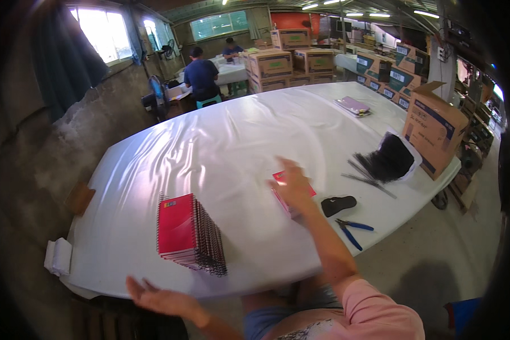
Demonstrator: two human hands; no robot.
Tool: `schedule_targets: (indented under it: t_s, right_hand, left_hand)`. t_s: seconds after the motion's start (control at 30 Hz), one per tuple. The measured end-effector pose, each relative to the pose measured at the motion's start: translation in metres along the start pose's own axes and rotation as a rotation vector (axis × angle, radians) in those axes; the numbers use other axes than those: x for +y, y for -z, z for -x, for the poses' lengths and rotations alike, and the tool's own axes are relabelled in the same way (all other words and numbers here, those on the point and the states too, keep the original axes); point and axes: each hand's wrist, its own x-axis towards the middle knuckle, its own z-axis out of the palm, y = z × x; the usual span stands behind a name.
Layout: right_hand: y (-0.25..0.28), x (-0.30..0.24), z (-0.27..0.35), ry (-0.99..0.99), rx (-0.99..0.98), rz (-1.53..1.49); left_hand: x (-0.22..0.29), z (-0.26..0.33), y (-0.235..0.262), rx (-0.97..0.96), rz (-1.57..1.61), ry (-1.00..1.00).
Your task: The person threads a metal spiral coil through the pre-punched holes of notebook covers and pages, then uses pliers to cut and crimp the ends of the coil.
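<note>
My right hand (293, 186) is over a small pile of red covers or notebooks (279, 177), its fingers stretched and slightly blurred. It hides most of that pile, and I cannot tell how firmly it touches. To the left, a tall stack of red spiral-bound notebooks (176, 226) stands on the white-covered table (243, 153), dark wire coils along their sides. Palm upward and fingers spread, my left hand (161, 297) is empty at the table's front edge, nearest that stack. Right of my right hand lie a black flat object (339, 205) and blue-handled pliers (352, 228).
Black wire coils (395, 158) spill from a white bag beside an open cardboard box (433, 133) on the right. Lilac booklets (354, 106) lie at the far side. Beyond are stacked cartons (271, 65), a fan (156, 90) and a seated person (201, 76).
</note>
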Motion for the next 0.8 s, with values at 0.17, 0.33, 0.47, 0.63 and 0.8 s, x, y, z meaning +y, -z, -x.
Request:
schedule_targets:
  t_s: [0.17,0.33,0.47,0.63,0.8]
  right_hand:
    - [0.052,0.095,0.009,-0.459,-0.243,0.113]
    - [0.079,0.081,0.027,-0.132,0.2,-0.097]
    - [0.065,0.077,0.085,0.254,-0.112,-0.002]
    - [0.06,0.095,0.13,0.312,-0.387,-0.042]
    - [0.138,0.189,0.062,-0.054,-0.022,0.206]
  left_hand:
    - [0.09,0.061,-0.026,0.073,0.47,-0.063]
    - [0.083,0.109,-0.042,-0.969,0.488,-0.444]
    - [0.089,0.148,-0.068,-1.161,0.169,-0.415]
    - [0.036,0.199,-0.075,-1.383,-0.378,-0.418]
    - [0.041,0.211,-0.09,-1.272,-0.291,-0.36]
